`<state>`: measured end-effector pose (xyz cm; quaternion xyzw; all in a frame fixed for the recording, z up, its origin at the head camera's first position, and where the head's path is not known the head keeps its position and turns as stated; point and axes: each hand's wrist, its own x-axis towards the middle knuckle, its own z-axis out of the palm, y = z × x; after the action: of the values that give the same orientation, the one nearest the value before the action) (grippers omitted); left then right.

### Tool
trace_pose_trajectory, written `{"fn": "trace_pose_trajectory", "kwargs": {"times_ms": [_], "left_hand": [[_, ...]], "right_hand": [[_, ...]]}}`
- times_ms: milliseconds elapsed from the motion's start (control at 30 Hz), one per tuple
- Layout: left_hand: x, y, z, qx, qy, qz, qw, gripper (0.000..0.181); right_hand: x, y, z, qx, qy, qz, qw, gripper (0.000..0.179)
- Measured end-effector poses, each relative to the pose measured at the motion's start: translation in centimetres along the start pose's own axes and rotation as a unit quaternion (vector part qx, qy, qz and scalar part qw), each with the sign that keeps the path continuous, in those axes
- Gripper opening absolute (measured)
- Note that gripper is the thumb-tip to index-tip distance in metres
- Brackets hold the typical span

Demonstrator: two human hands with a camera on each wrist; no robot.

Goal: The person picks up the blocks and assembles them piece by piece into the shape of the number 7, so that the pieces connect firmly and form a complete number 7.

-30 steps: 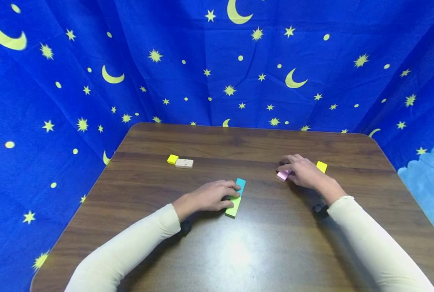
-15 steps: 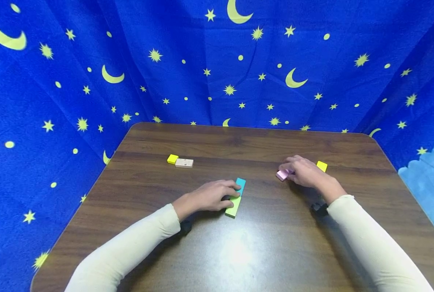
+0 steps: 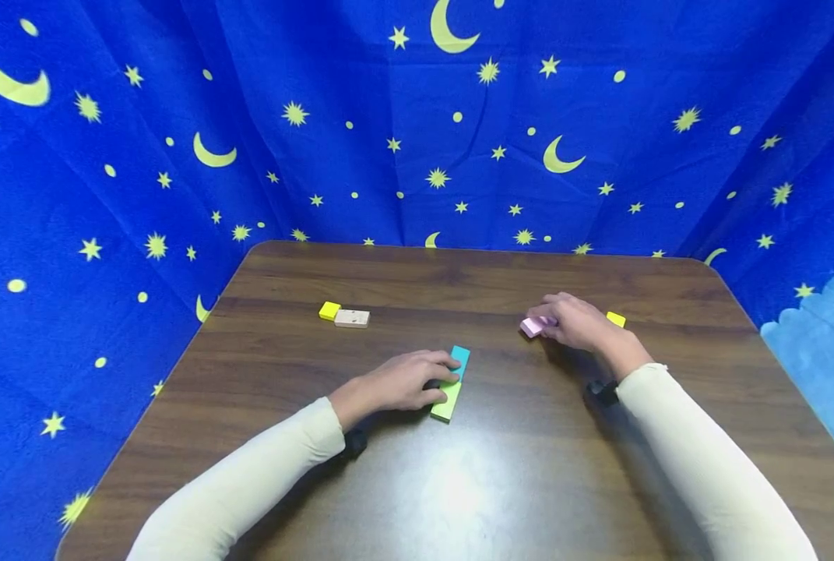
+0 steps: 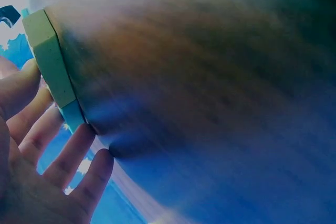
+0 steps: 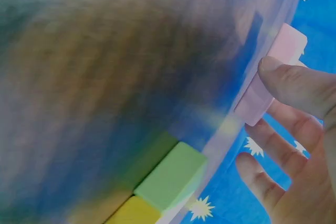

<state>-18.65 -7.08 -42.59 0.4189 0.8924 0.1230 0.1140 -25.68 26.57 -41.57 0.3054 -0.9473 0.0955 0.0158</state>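
Observation:
My left hand [image 3: 408,380] rests by two small blocks lying end to end, a light green block [image 3: 447,403] nearer me and a blue block [image 3: 461,360] beyond it. Its fingers are nearly straight; the fingertips lie at the seam and on the blue one, the thumb at the green one's left side. Between thumb and fingers my right hand [image 3: 576,321] pinches a pink block [image 3: 532,327], low over the wooden table. In the right wrist view, the thumb presses the pink block's near face.
Behind my right hand a yellow block [image 3: 616,319] lies partly hidden; the right wrist view shows a green block [image 5: 172,177] against it. Farther left, another yellow block [image 3: 329,311] touches a pale speckled block [image 3: 352,319]. A blue star-patterned curtain [image 3: 360,93] surrounds the table [image 3: 304,273].
My right hand has moved slightly left with the pink block, which now shows more beyond the fingers. The left hand stays at the green and blue blocks. The head view has tilted a little.

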Motion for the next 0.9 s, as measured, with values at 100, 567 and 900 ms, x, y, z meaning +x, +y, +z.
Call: {"fn": "trace_pose_trajectory", "kwargs": {"times_ms": [100,567,900], "left_hand": [[0.0,0.1,0.0,0.001,0.006,0.003,1.0000,0.039],[0.0,0.0,-0.1,-0.006,-0.008,-0.005,0.9999,0.041],[0.1,0.1,-0.2,-0.019,-0.011,-0.005,0.9998,0.040]], "right_hand": [[0.7,-0.1,-0.1,0.004,-0.006,0.009,0.9999,0.032],[4.4,-3.3,0.9,0.036,-0.029,-0.003,0.9989,0.033],[6.0,-6.3,2.1,0.044,-0.046,-0.032,0.9975,0.033]]}}
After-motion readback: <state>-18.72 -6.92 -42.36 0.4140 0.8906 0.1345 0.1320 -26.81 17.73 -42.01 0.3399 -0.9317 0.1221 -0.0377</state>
